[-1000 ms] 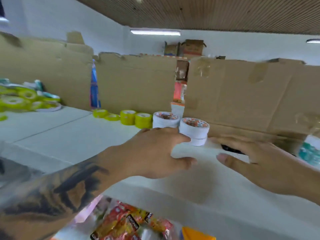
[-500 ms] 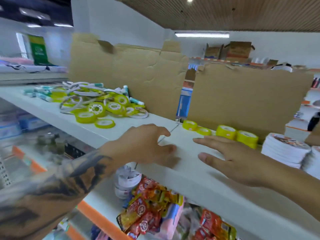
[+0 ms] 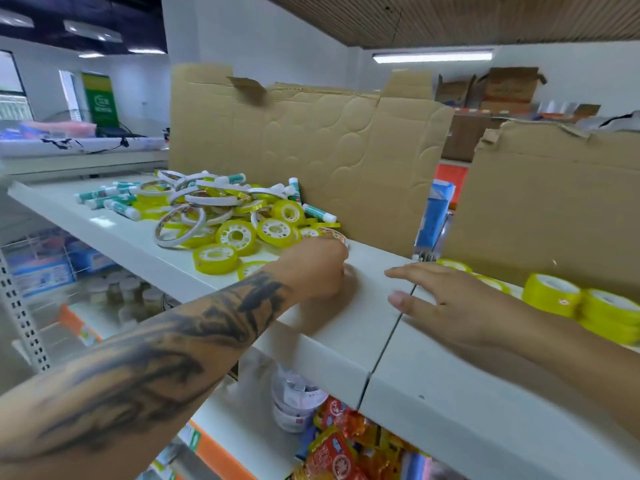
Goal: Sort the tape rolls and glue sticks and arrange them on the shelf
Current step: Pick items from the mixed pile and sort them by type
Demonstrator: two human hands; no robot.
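Tape rolls [image 3: 239,216] and glue sticks [image 3: 114,200] lie mixed in a loose heap on the white shelf [image 3: 346,344], toward its left end and up against the cardboard sheet [image 3: 311,150] that stands along the back edge. Thin white rings of tape sit on top of the heap, yellow rolls spill out toward the front edge, and the teal-and-white sticks lie mostly on the heap's left side, with one more at its right against the cardboard.

Left hand [image 3: 311,268], on a tattooed forearm, reaches over the front edge to the right fringe of the heap. Its fingers are curled down and turned away from the camera, so I cannot tell whether this grip holds a roll or merely touches one. One yellow roll [image 3: 216,258] lies flat just left of the wrist.

Right hand [image 3: 446,303] hovers low over the seam between two shelf boards, fingers straight and spread, an open grip holding nothing.

Sorted yellow rolls [image 3: 581,303] stand in a row at the right, near the back edge, in front of a second cardboard sheet [image 3: 554,209]. A blue carton [image 3: 434,213] shows in the gap between the sheets. Red and yellow snack packets [image 3: 343,445] fill the shelf below.
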